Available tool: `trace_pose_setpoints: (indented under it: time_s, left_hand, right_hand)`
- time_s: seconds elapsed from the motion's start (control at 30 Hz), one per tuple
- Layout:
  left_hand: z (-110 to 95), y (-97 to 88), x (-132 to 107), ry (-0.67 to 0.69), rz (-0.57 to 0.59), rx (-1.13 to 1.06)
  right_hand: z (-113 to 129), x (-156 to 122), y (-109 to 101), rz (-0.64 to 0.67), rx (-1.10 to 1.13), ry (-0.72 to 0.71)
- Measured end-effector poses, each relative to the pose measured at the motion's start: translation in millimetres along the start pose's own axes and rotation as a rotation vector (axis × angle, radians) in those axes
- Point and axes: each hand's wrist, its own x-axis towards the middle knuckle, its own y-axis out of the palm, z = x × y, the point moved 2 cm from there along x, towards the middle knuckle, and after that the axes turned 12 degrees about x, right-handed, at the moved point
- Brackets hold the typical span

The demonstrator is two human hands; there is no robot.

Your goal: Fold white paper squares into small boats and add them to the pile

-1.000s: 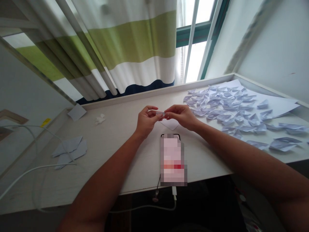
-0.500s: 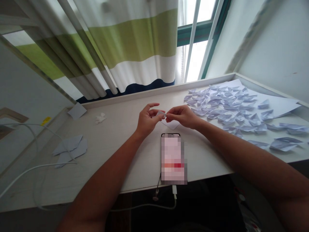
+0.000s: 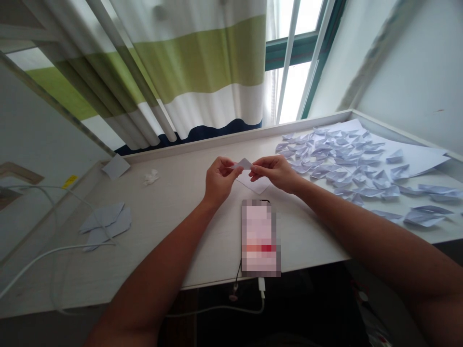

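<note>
Between my two hands is a small folded piece of white paper (image 3: 245,163), its pointed corner facing up and away. My left hand (image 3: 221,178) pinches its left side between thumb and fingers. On the right side, my right hand (image 3: 275,172) pinches it with thumb and forefinger. Below the hands a flat white paper sheet (image 3: 256,185) lies on the table, partly covered by them. Just nearer to me rests a phone (image 3: 258,236) with a blurred screen and a cable plugged in at its bottom.
Many folded paper boats (image 3: 336,159) spread over the right of the table (image 3: 173,193), some on larger white sheets (image 3: 415,154). At left lie stacked paper pieces (image 3: 108,225), a crumpled tissue (image 3: 151,177), a paper square (image 3: 116,166) and loose white cables (image 3: 54,250).
The folded paper has turned so its point faces up between both hands. My left fingers, raised and spread before, have curled in around its left side.
</note>
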Motion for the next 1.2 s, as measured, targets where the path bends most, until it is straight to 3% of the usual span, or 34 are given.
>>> trace_pose_setpoints:
  time_s: [0.7,0.87,1.07,1.2]
  left_hand:
    - [-4.7,1.8,-2.1,-0.128,-0.131,-0.046]
    - [-1.3,2.1,0.9,-0.174,-0.075,-0.094]
    - [-3.9,-0.5,0.4,-0.034,-0.012,0.071]
    - [-3.7,-0.9,-1.6,0.015,0.004,0.123]
  right_hand:
    - [-2.4,2.3,0.5,-0.079,-0.001,-0.055]
    - [-0.6,2.2,-1.2,-0.088,0.002,-0.047]
    - [1.0,1.0,-0.5,-0.085,-0.047,-0.059]
    - [6.2,-1.6,3.3,-0.061,-0.255,-0.128]
